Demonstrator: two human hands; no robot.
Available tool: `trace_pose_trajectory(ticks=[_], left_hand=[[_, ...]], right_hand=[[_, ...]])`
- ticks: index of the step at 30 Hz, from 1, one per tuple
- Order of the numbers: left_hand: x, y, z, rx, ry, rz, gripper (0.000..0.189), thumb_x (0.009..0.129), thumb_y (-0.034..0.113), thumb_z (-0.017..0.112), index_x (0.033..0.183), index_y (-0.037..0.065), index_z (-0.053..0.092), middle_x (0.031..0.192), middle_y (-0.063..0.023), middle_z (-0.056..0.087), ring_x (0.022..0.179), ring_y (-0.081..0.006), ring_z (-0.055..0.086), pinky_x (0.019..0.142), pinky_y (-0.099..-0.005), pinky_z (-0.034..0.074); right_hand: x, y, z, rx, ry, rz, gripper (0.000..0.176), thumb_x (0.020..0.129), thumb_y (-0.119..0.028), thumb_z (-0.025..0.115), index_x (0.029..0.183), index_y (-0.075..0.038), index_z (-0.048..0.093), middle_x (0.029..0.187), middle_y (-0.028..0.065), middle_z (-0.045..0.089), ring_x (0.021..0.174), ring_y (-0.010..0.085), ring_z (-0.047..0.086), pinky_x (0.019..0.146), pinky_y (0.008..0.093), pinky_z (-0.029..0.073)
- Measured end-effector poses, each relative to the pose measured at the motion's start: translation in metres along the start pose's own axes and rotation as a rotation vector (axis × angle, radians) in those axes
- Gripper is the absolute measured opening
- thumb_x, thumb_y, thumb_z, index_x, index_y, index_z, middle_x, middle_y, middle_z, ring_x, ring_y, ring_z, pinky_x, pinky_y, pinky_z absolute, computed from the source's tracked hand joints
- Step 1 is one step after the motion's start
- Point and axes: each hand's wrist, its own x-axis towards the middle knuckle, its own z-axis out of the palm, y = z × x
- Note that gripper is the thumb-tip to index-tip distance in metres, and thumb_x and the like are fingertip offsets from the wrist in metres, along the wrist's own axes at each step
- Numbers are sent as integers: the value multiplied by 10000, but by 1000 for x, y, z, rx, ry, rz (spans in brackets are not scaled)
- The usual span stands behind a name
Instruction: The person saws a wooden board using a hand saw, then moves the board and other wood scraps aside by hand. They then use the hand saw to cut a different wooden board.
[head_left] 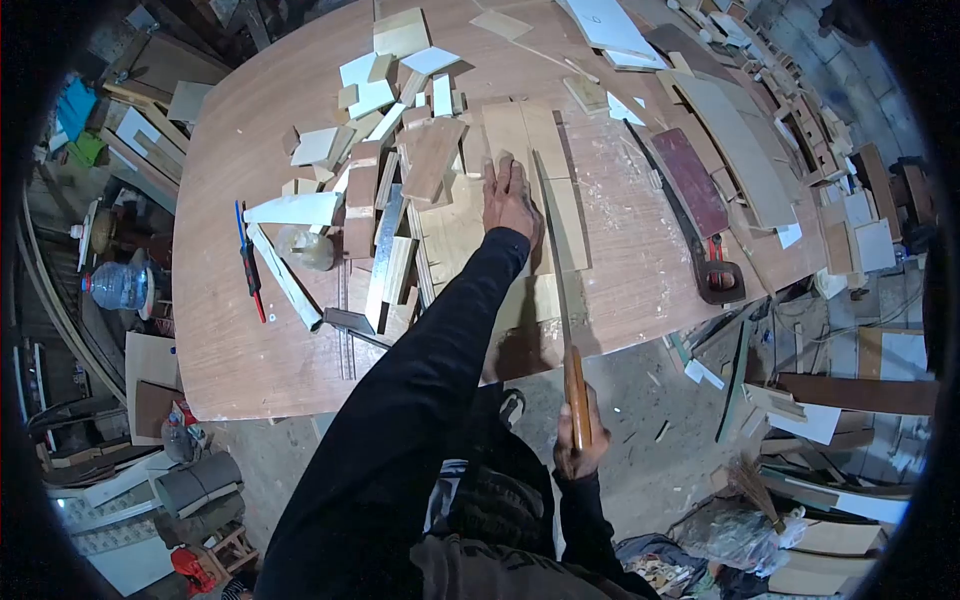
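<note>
My right hand [588, 440] is wrapped round the wooden handle of a handsaw [562, 290], just off the table's near edge. Its long, narrow blade points away from me, over the pale plywood piece [565, 215]. Pressed down on the wood left of the blade is my left hand [512, 208], fingers stretched forward and the thumb side close to the saw. Pencil-like lines cross the plywood. Left of that hand lie a brown wood block [433, 158] and a lighter board [450, 240], partly hidden by my sleeve.
Offcuts [370, 97] are heaped at the table's back left. A second saw with a black handle [720, 282] lies at right beside a dark red block [690, 182]. Pens [250, 265] and a small clear container [306, 248] sit at left. Scrap wood covers the floor around the table.
</note>
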Motion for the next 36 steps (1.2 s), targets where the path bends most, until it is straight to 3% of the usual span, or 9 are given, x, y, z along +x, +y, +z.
trace_pose_trajectory(ticks=[5, 9, 12, 18, 22, 25, 28, 32, 36], left_hand=[[4, -1, 0, -17, -10, -18, 573, 780, 55, 519, 1343, -36, 463, 1495, -186, 342, 1405, -445, 215, 1151, -455, 216], [2, -3, 0, 24, -7, 32, 596, 756, 51, 526, 1343, -32, 466, 1498, -174, 342, 1406, -440, 216, 1152, -439, 219], [2, -6, 1, 38, -41, 17, 607, 747, 51, 529, 1342, -47, 459, 1497, -185, 334, 1407, -442, 212, 1154, -426, 219], [3, -1, -1, 19, -42, -13, 582, 772, 39, 521, 1346, -38, 455, 1485, -182, 341, 1395, -450, 222, 1144, -453, 246], [3, 2, -4, -9, 17, 8, 550, 790, 33, 521, 1330, -51, 459, 1466, -193, 354, 1381, -462, 230, 1147, -462, 242], [7, -1, -2, 6, -22, 5, 537, 804, 39, 523, 1329, -51, 457, 1462, -192, 354, 1380, -462, 227, 1152, -462, 232], [-5, 1, 0, 21, -43, -5, 537, 812, 49, 521, 1335, -49, 451, 1466, -193, 346, 1384, -458, 219, 1159, -458, 213], [5, 4, -5, 17, -75, -41, 527, 825, 55, 506, 1339, -46, 451, 1476, -197, 336, 1393, -450, 213, 1166, -452, 198], [8, -3, 3, 68, -29, 54, 507, 814, 63, 516, 1305, -59, 467, 1424, -229, 390, 1370, -462, 253, 1168, -475, 189]], right_hand=[[-6, 17, 1, -30, 82, -228, 389, 919, -248, 586, 1247, -41, 557, 1001, 157, 669, 755, 216, 679, 658, 307, 534], [6, 4, 2, 87, -21, 71, 422, 916, -234, 586, 1270, -10, 541, 982, 127, 665, 710, 197, 643, 644, 295, 519], [-6, 9, -1, 71, 25, -84, 438, 909, -230, 594, 1299, -44, 521, 963, 121, 659, 686, 195, 623, 646, 287, 511], [1, 5, -2, 2, -8, -64, 443, 922, -282, 571, 1296, -49, 525, 1051, 138, 659, 822, 214, 677, 719, 298, 527], [12, -8, -3, 49, -36, 92, 403, 906, -251, 579, 1249, -40, 572, 903, 122, 648, 726, 145, 620, 688, 281, 510], [4, 4, -3, -22, 35, -161, 412, 919, -245, 574, 1277, -44, 536, 1027, 167, 654, 773, 218, 677, 651, 309, 529], [5, 1, -5, 12, -60, 42, 418, 921, -249, 575, 1268, -19, 544, 1066, 166, 656, 793, 217, 685, 642, 307, 530], [6, 10, 0, -41, 61, -202, 423, 917, -272, 579, 1287, -72, 537, 1030, 134, 662, 729, 209, 666, 645, 295, 522], [13, 1, 0, 34, -42, 0, 434, 922, -304, 562, 1297, -86, 531, 1005, 143, 656, 718, 220, 661, 649, 314, 521]])
